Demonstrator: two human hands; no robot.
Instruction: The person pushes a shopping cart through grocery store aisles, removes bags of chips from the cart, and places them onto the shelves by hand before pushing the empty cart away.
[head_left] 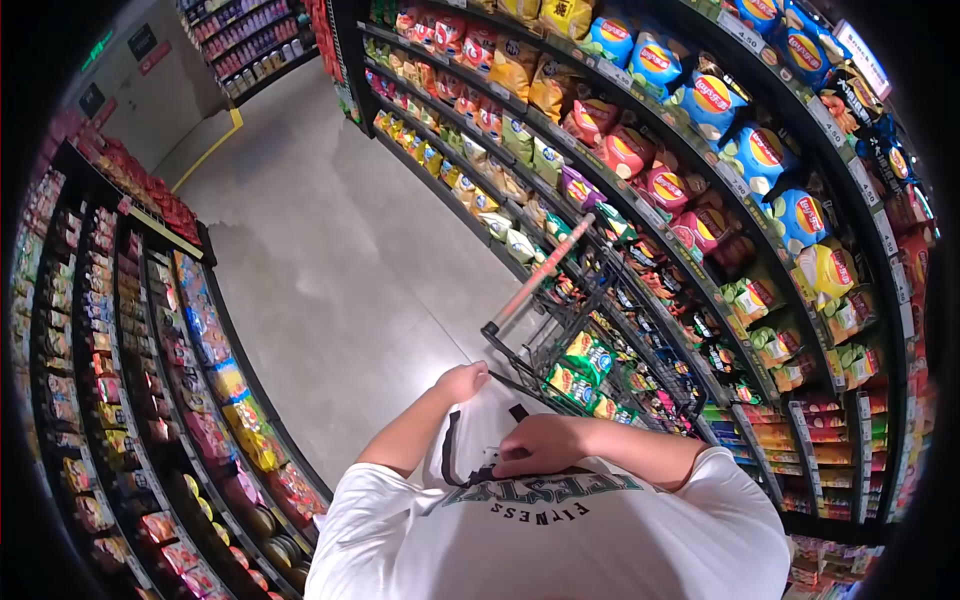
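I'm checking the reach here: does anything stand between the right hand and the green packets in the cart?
Yes: the shopping cart's dark near rim runs between the right hand and the green packets. Nothing else visible blocks that line from this view.

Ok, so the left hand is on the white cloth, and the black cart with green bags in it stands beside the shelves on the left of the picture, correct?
Not quite: the head view shows the black cart beside the shelves on the right. The left hand is on the white cloth, and the green bags are in the cart.
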